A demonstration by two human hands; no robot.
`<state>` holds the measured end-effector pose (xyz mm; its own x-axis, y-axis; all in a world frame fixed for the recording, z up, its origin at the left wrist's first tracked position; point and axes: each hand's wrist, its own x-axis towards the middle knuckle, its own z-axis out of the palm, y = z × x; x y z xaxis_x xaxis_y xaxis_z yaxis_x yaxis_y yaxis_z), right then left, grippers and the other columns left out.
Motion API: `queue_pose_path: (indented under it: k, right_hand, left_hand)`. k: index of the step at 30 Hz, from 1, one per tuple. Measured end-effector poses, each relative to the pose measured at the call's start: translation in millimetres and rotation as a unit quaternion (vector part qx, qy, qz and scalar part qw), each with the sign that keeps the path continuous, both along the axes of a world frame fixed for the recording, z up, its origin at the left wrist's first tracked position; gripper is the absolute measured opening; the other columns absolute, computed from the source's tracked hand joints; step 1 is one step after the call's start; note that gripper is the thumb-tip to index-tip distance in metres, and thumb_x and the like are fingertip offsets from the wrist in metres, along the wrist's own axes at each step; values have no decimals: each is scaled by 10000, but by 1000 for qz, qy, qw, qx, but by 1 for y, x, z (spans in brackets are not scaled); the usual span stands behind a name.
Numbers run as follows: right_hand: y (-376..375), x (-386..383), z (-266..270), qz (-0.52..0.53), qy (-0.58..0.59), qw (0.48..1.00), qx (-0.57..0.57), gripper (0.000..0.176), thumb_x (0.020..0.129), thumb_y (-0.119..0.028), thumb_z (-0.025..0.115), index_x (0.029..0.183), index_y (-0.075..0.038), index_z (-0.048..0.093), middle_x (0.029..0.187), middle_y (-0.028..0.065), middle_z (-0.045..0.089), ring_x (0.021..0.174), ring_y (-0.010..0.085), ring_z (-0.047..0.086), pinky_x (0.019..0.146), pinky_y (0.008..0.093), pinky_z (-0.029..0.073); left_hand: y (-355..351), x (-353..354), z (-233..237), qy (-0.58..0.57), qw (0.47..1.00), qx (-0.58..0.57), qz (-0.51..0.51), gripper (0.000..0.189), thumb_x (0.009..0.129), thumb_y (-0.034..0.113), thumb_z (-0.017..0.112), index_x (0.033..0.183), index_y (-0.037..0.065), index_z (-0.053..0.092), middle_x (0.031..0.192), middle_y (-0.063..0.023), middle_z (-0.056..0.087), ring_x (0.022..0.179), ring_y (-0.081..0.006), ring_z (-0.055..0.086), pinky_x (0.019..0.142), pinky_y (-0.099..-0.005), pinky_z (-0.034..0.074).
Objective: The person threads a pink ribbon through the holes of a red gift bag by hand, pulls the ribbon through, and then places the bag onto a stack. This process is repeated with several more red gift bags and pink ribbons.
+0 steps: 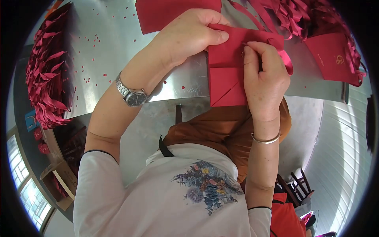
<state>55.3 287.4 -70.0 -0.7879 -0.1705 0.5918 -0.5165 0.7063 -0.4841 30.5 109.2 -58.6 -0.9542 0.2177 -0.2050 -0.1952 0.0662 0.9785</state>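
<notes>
A red paper bag (225,85) with a folded bottom is held at the table's near edge, its base toward my body. At the bag's upper left corner, my left hand (201,31) is closed, thumb on the outside and fingers behind. My right hand (266,65) pinches the end of a dark red ribbon (245,44) against the bag's face, thumb and index finger together. Part of the ribbon loops out at the bag's right side, behind my right hand. What lies behind the bag is hidden.
A stack of red bags with ribbon handles (47,67) stands at the table's left end. Flat red bags (173,14) lie at the back; more ribbons (292,15) and a bag with a gold print (333,59) are at right. Small red paper dots dot the metal table (118,51).
</notes>
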Motion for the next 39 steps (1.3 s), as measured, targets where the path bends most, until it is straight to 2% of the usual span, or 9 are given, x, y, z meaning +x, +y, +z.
queue_pose_path:
  k: [5,14,18,20,25,29,32,34,39]
  right_hand:
    - [-11,0,3,34,-47,996,-69,45,819,-80,684,835,-53,652,783,79,656,699,263,634,626,338,512]
    - [-21,-1,4,-20,-88,992,-93,60,797,-101,698,813,-57,661,726,91,661,627,267,644,587,342,518]
    - [-23,-2,6,-47,-62,997,-13,84,797,-116,673,752,-60,628,678,88,644,580,264,633,523,352,503]
    - [-22,-4,5,-50,-40,998,19,111,800,-123,660,724,-62,607,657,84,633,562,259,628,497,353,494]
    - [-23,-9,4,-62,72,972,213,174,786,-130,638,669,-91,517,581,65,569,513,229,597,457,344,473]
    - [-17,-15,4,-23,44,991,122,145,729,-107,639,669,-95,508,570,58,553,502,220,588,449,341,470]
    - [-17,-16,6,-24,78,979,186,134,732,-111,642,681,-91,520,585,63,568,520,220,603,445,339,470]
    - [-14,-17,9,-7,68,969,238,150,793,-139,650,712,-77,541,609,72,591,556,247,620,469,359,482]
    - [-2,-27,18,36,-95,991,88,117,825,-141,658,858,-51,590,682,101,645,642,296,649,555,392,508]
  left_hand:
    - [2,4,8,42,992,-115,14,234,823,108,638,1019,-11,686,918,-120,692,861,-183,630,785,-305,480]
    - [1,7,11,94,985,-143,16,221,795,105,642,973,-21,682,849,-155,687,784,-220,645,724,-327,490]
    - [6,10,5,158,975,-155,17,214,780,94,641,950,-31,675,810,-176,680,749,-256,653,703,-345,495]
    - [8,11,6,160,962,-221,12,179,819,69,641,961,-39,656,852,-98,672,826,-167,625,765,-287,485]
    - [8,11,6,174,958,-229,12,190,814,61,645,971,-44,652,876,-111,682,808,-181,628,756,-290,489]
    - [8,9,5,167,961,-221,-7,192,825,41,634,996,-44,648,900,-111,687,824,-171,638,756,-293,498]
    - [10,9,-1,193,963,-190,5,216,829,29,639,1034,-41,639,916,-112,688,838,-174,643,761,-300,506]
    - [11,10,1,208,958,-196,4,225,832,30,644,1046,-38,636,924,-110,689,839,-171,644,765,-300,507]
    - [14,12,-2,291,918,-269,16,240,836,41,658,1063,-34,634,957,-105,691,846,-155,643,773,-293,508]
